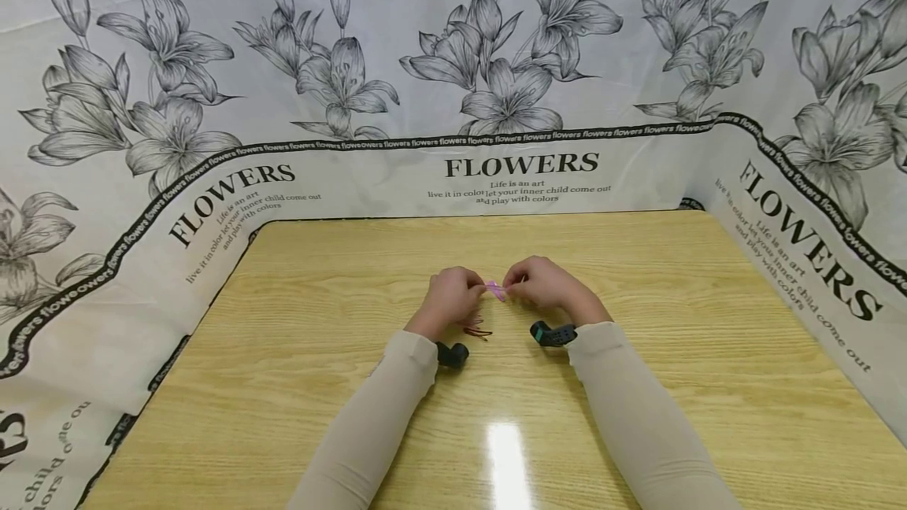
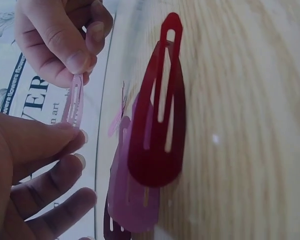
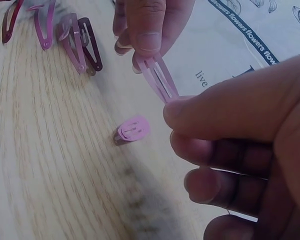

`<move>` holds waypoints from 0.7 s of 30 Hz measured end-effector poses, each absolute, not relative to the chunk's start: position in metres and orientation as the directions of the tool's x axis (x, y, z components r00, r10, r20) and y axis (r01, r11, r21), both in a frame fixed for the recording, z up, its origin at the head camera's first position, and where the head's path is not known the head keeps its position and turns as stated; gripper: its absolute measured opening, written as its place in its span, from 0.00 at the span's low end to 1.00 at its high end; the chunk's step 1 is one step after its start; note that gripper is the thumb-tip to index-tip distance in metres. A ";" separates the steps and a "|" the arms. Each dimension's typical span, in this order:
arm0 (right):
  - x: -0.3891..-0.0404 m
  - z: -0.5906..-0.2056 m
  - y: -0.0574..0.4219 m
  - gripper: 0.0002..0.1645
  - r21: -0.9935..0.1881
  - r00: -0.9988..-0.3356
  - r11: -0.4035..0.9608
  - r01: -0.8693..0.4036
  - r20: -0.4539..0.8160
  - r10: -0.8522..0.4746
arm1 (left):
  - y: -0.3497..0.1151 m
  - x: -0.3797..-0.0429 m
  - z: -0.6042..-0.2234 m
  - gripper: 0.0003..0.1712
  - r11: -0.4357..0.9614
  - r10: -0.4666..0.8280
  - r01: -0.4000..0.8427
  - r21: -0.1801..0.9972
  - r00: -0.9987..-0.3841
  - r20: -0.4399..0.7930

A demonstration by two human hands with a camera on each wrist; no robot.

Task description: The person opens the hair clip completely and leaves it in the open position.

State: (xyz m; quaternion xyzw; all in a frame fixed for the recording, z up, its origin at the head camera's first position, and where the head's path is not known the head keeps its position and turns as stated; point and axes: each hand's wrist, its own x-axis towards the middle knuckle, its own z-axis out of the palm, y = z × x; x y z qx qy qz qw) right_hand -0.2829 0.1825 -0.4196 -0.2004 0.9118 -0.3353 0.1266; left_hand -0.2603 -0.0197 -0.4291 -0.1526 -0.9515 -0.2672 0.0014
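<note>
Between both hands is a light pink snap hair clip (image 3: pixel 159 79), held up over the table. My left hand (image 1: pixel 453 295) pinches one end of it between thumb and finger. The other end sits between the thumb and finger of my right hand (image 1: pixel 544 286). Below them, a pink hair clip (image 3: pixel 134 129) lies by itself on the wood. Nearer my left wrist is a group of hair clips: a dark red clip (image 2: pixel 157 145), a mauve clip (image 2: pixel 135 207) and a maroon clip (image 3: pixel 93 47) among them. My left hand partly hides this group in the head view.
The wooden table (image 1: pixel 340 282) spreads out around both hands. White flower-printed cloth (image 1: pixel 368 179) rises along its back and sides. A black wrist camera (image 1: pixel 452 354) is on the left wrist, and another black camera (image 1: pixel 553 334) is on the right.
</note>
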 end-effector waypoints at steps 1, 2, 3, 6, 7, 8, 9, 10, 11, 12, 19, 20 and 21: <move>-0.283 -0.419 0.182 0.06 -0.667 -0.889 0.691 -0.278 -0.094 -0.449 | -0.021 -0.260 -0.430 0.12 0.809 0.289 0.293 0.510 -0.953 0.089; -0.282 -0.419 0.181 0.06 -0.672 -0.891 0.688 -0.274 -0.093 -0.445 | -0.022 -0.260 -0.430 0.12 0.809 0.287 0.294 0.510 -0.953 0.094; -0.282 -0.419 0.180 0.07 -0.673 -0.892 0.687 -0.274 -0.090 -0.444 | -0.022 -0.260 -0.431 0.13 0.807 0.286 0.294 0.513 -0.953 0.097; -0.281 -0.418 0.179 0.08 -0.675 -0.893 0.684 -0.275 -0.084 -0.443 | -0.025 -0.260 -0.432 0.13 0.798 0.277 0.288 0.530 -0.955 0.103; -0.281 -0.418 0.178 0.08 -0.675 -0.895 0.684 -0.276 -0.080 -0.440 | -0.026 -0.260 -0.432 0.13 0.793 0.274 0.285 0.539 -0.956 0.102; -0.281 -0.418 0.178 0.08 -0.673 -0.894 0.684 -0.281 -0.076 -0.441 | -0.026 -0.260 -0.432 0.13 0.788 0.271 0.280 0.547 -0.957 0.100; -0.281 -0.418 0.177 0.08 -0.673 -0.894 0.683 -0.284 -0.072 -0.443 | -0.027 -0.259 -0.433 0.13 0.781 0.268 0.275 0.560 -0.959 0.097; -0.281 -0.419 0.176 0.08 -0.677 -0.895 0.680 -0.282 -0.070 -0.441 | -0.027 -0.259 -0.433 0.13 0.774 0.264 0.271 0.572 -0.960 0.097; -0.280 -0.419 0.176 0.07 -0.681 -0.895 0.676 -0.280 -0.069 -0.440 | -0.028 -0.259 -0.433 0.13 0.769 0.262 0.269 0.580 -0.960 0.098; -0.280 -0.419 0.175 0.07 -0.684 -0.895 0.674 -0.281 -0.067 -0.441 | -0.028 -0.259 -0.433 0.13 0.762 0.259 0.267 0.590 -0.961 0.099; -0.280 -0.420 0.171 0.07 -0.694 -0.901 0.666 -0.273 -0.059 -0.430 | -0.033 -0.258 -0.433 0.14 0.732 0.274 0.284 0.620 -0.955 0.115; -0.279 -0.420 0.170 0.07 -0.693 -0.902 0.668 -0.271 -0.059 -0.427 | -0.033 -0.258 -0.433 0.14 0.727 0.276 0.285 0.625 -0.954 0.114; -0.279 -0.421 0.169 0.07 -0.693 -0.904 0.669 -0.269 -0.057 -0.423 | -0.034 -0.258 -0.433 0.14 0.725 0.278 0.286 0.626 -0.954 0.115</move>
